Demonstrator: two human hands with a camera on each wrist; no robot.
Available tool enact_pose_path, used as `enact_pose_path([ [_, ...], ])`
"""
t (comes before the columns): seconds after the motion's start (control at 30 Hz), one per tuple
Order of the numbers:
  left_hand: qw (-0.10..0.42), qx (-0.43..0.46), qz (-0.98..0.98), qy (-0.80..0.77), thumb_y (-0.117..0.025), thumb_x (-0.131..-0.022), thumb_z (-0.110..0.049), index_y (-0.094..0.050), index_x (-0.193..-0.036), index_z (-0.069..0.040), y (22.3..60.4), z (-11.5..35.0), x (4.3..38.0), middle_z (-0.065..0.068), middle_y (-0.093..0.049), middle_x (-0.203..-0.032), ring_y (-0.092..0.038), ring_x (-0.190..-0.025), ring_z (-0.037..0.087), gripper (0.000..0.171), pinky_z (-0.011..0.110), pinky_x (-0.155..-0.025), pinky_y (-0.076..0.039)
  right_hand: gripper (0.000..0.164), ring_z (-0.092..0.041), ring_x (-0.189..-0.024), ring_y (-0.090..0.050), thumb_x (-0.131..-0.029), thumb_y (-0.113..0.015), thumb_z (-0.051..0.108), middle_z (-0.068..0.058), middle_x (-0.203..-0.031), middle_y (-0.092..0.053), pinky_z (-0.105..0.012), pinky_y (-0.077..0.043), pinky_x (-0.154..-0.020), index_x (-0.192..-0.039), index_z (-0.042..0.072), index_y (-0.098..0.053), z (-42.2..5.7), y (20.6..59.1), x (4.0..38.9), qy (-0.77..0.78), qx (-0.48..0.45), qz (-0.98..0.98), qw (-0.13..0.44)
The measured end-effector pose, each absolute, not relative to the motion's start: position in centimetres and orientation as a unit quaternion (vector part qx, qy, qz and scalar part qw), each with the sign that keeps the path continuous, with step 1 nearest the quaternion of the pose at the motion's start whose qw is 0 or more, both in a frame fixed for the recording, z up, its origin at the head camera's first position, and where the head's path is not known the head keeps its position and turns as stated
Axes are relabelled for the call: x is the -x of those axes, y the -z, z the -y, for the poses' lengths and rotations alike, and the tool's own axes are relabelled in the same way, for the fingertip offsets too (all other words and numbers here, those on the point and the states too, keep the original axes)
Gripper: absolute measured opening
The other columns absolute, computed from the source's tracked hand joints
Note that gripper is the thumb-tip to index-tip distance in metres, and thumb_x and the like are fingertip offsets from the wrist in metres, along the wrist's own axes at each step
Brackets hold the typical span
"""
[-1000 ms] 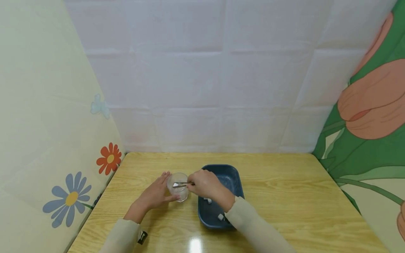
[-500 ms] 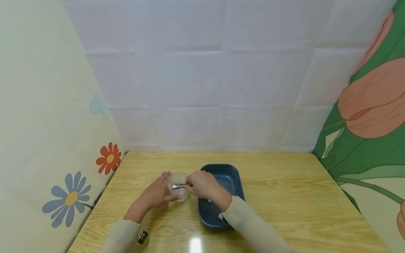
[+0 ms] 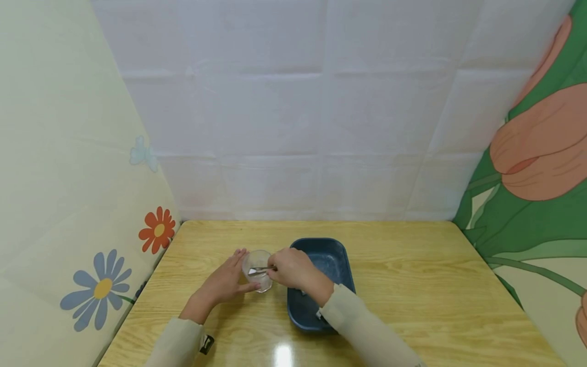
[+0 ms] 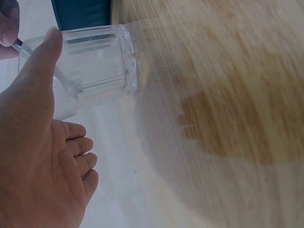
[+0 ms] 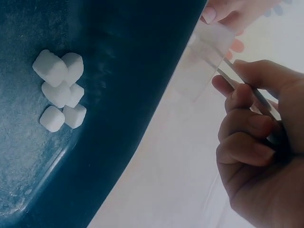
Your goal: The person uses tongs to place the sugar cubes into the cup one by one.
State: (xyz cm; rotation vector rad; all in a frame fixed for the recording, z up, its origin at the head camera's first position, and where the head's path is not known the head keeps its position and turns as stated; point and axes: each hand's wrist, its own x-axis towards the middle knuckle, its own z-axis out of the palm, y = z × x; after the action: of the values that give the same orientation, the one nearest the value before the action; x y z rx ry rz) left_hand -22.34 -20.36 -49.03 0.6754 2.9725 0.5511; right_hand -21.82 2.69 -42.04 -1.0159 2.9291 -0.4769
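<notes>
A clear glass (image 3: 260, 286) stands upright on the table. My left hand (image 3: 224, 283) holds it from the left side, thumb on the near side and fingers toward the far side. With bent fingers my right hand (image 3: 295, 267) grips metal tweezers (image 3: 262, 268), which reach over the rim into the glass. A small white piece shows at their tips; in the left wrist view the tips blur behind the glass wall. Right of the glass is a dark blue tray (image 3: 337, 257), partly under my right forearm. Several small white cubes (image 5: 57, 92) lie inside it.
The wood-grain table (image 3: 412, 275) meets a white sheet (image 3: 321, 127) at its far edge. A small black object (image 3: 207, 344) lies beside my left sleeve. Flower-printed cloths (image 3: 103, 288) border both sides. Light glares off the near table edge.
My right hand has shifted slightly left and down with the tweezers, their tips still over the glass. The right sleeve now covers more of the cubes in the tray. My left hand stays put.
</notes>
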Motion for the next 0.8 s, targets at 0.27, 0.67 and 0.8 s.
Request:
enact_pose_path([
  [0.27,0.019,-0.221,-0.959,-0.179,-0.068,-0.088,-0.062,-0.032,-0.154,0.007,49.01,20.38,22.30,0.026,-0.029,-0.162,-0.023,-0.152,0.042,0.103,0.055,-0.120,-0.028,0.015,-0.004,-0.046,-0.043,-0.098,-0.068,0.024,0.014,-0.059,-0.053,-0.021,-0.034,-0.044,-0.085,0.021,-0.077,-2.74,42.04,21.81,0.156,0.318,-0.935,0.011],
  [0.67,0.031,-0.210,-0.961,-0.179,-0.069,-0.087,-0.063,-0.031,-0.155,0.006,48.82,20.33,22.25,0.025,-0.026,-0.163,-0.021,-0.153,0.041,0.104,0.055,-0.121,-0.027,0.014,-0.005,-0.044,-0.045,-0.099,-0.067,0.024,0.013,-0.061,-0.057,-0.021,-0.035,-0.043,-0.091,0.020,-0.078,-2.89,41.90,21.78,0.159,0.313,-0.936,0.016],
  [0.8,0.030,-0.212,-0.960,-0.182,-0.069,-0.087,-0.062,-0.031,-0.155,0.007,48.77,20.36,22.28,0.026,-0.027,-0.162,-0.022,-0.152,0.042,0.104,0.056,-0.120,-0.027,0.014,-0.005,-0.043,-0.044,-0.099,-0.067,0.024,0.013,-0.060,-0.056,-0.021,-0.034,-0.043,-0.092,0.020,-0.078,-2.98,41.65,21.69,0.158,0.311,-0.937,0.021],
])
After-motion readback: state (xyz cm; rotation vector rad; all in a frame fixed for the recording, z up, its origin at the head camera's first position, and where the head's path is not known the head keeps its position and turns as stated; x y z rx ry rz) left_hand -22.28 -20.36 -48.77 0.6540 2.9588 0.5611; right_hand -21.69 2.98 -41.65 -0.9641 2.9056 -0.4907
